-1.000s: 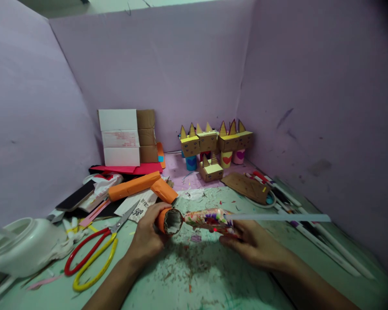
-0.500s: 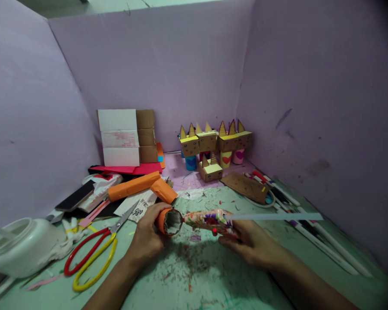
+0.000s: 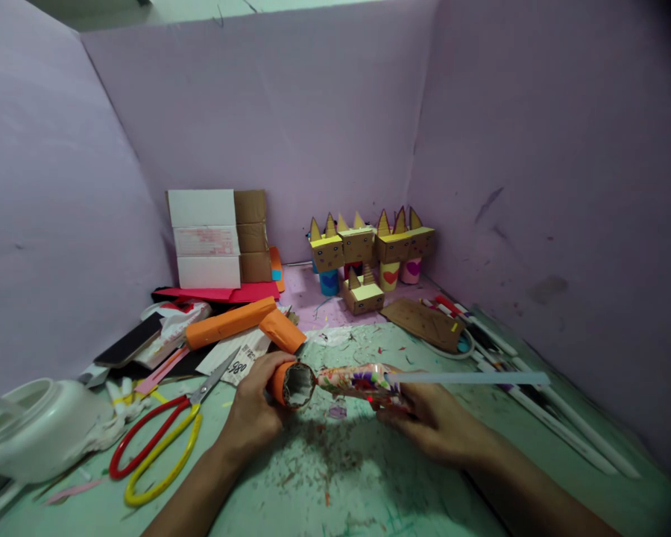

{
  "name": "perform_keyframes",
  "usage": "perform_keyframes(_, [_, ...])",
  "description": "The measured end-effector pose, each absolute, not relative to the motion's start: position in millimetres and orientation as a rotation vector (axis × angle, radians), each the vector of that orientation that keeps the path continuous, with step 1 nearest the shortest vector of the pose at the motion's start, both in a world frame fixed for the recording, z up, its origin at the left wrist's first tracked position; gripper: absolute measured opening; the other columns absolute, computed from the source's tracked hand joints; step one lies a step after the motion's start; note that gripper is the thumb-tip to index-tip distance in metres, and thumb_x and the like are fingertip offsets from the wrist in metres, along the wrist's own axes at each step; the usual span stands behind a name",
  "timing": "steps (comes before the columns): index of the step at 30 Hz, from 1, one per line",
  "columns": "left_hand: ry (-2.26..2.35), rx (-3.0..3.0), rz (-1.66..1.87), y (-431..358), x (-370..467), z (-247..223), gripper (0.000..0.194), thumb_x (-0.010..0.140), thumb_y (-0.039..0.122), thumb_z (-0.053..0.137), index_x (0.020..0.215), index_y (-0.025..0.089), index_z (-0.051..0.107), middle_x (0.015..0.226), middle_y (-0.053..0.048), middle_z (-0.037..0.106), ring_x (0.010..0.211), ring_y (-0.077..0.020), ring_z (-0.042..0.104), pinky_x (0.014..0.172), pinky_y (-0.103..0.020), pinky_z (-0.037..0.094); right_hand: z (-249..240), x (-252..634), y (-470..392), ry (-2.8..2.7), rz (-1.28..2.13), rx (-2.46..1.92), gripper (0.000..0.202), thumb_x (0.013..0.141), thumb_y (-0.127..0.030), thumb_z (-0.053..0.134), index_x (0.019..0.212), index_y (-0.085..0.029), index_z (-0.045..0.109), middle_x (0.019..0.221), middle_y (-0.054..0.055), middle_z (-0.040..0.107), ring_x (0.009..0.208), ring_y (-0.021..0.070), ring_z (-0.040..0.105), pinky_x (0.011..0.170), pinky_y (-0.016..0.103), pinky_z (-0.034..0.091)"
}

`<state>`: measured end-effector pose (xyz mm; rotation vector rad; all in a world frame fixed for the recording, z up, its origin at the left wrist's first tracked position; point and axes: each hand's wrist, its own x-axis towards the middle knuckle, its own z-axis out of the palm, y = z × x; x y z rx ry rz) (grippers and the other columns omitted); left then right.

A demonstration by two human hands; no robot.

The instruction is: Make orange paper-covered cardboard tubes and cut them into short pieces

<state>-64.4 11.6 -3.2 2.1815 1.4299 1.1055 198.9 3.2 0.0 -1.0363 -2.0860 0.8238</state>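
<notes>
My left hand (image 3: 256, 406) is closed round an orange paper-covered cardboard tube (image 3: 280, 384), its open end turned to the right and showing a whitish inside. From the other side, my right hand (image 3: 433, 421) grips a flower-patterned hot glue gun (image 3: 358, 379). A translucent glue stick (image 3: 475, 378) sticks out of its back end to the right, and a small red light glows on its underside. The gun's nozzle is at the rim of the tube; I cannot tell whether they touch. Scissors (image 3: 195, 403) with red and yellow handles lie left of my left hand.
Several cardboard animal heads (image 3: 363, 292) with pointed ears stand at the back, some on coloured tubes. Orange paper (image 3: 232, 322) and a folded carton (image 3: 206, 239) are at the back left. A white pot (image 3: 33, 429) stands at far left; pens (image 3: 564, 425) line the right wall.
The glue stick's rear end has shifted slightly left, closer to the gun. Both hands, the tube and the glue gun have hardly moved.
</notes>
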Motion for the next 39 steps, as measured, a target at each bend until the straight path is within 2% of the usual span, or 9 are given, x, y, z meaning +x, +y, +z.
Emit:
perform_keyframes(7, [1.447,2.023,1.068,10,-61,2,0.039,0.062,0.014,0.063,0.1,0.018,0.057,0.098,-0.004,0.065,0.088,-0.0222,0.061,0.079,-0.033,0.048,-1,196,7,-1.945,1.055,-1.02,0.008,0.075,-0.022,0.055,0.074,-0.019,0.063,0.064,0.0,0.058,0.058,0.0162,0.053,0.053,0.025,0.041])
perform_keyframes(12, [1.441,1.878,1.017,9,-62,2,0.037,0.063,0.022,0.067,0.099,0.017,0.056,0.091,-0.003,0.065,0.083,-0.0214,0.061,0.075,-0.031,0.048,15,198,11,-1.81,1.145,-0.895,0.023,0.07,-0.033,0.062,0.088,-0.019,0.066,0.075,0.003,0.064,0.073,0.0229,0.06,0.068,0.032,0.045])
perform_keyframes(15, [1.407,1.806,1.091,9,-63,1,0.048,0.064,0.028,0.069,0.107,0.016,0.052,0.1,-0.006,0.064,0.091,-0.0228,0.059,0.08,-0.033,0.047,18,200,11,-1.647,1.27,-0.934,0.035,0.07,-0.047,0.061,0.088,-0.017,0.064,0.061,0.001,0.058,0.052,0.0163,0.052,0.05,0.027,0.041])
perform_keyframes(18, [1.297,1.719,1.133,6,-61,3,0.051,0.064,0.032,0.07,0.108,0.016,0.051,0.104,-0.008,0.063,0.094,-0.0236,0.059,0.082,-0.033,0.047,13,201,17,-1.439,1.27,-1.025,0.035,0.068,-0.049,0.063,0.083,-0.017,0.059,0.058,-0.001,0.055,0.043,0.011,0.043,0.041,0.024,0.033])
perform_keyframes(22, [1.152,1.644,1.074,1,-52,4,0.049,0.059,0.029,0.072,0.103,0.016,0.056,0.1,-0.008,0.063,0.092,-0.0253,0.059,0.08,-0.035,0.048,-4,202,34,-1.262,1.129,-1.162,0.032,0.056,-0.043,0.07,0.073,-0.017,0.061,0.059,0.001,0.06,0.054,0.0165,0.053,0.049,0.027,0.04])
perform_keyframes(26, [1.043,1.584,0.991,-3,-42,1,0.047,0.057,0.023,0.07,0.102,0.017,0.059,0.096,-0.007,0.064,0.091,-0.0257,0.06,0.08,-0.037,0.049,-18,202,46,-1.233,1.138,-1.275,0.037,0.058,-0.04,0.072,0.084,-0.014,0.068,0.078,0.005,0.07,0.07,0.0226,0.061,0.059,0.03,0.044])
perform_keyframes(34, [1.002,1.604,0.867,-7,-35,-6,0.045,0.066,0.017,0.062,0.11,0.017,0.057,0.102,-0.009,0.063,0.095,-0.0269,0.057,0.085,-0.042,0.046,-13,202,40,-1.695,0.603,-1.715,0.034,0.07,-0.054,0.063,0.07,-0.021,0.072,0.058,0.004,0.065,0.061,0.0242,0.059,0.055,0.032,0.04])
perform_keyframes(37, [0.967,1.578,0.888,-8,-35,-6,0.041,0.067,0.017,0.062,0.108,0.017,0.058,0.1,-0.007,0.062,0.092,-0.0253,0.057,0.082,-0.038,0.046,-6,204,35,-1.762,0.191,-1.816,0.04,0.07,-0.056,0.062,0.08,-0.018,0.073,0.077,0.013,0.069,0.079,0.0334,0.06,0.067,0.042,0.044])
perform_keyframes(39, [0.958,1.572,0.889,-9,-34,-5,0.037,0.068,0.017,0.062,0.105,0.018,0.058,0.095,-0.006,0.062,0.088,-0.0234,0.056,0.078,-0.035,0.046,-1,203,30,-1.728,0.094,-1.642,0.042,0.071,-0.05,0.064,0.095,-0.016,0.069,0.095,0.016,0.068,0.094,0.0354,0.057,0.08,0.048,0.042])
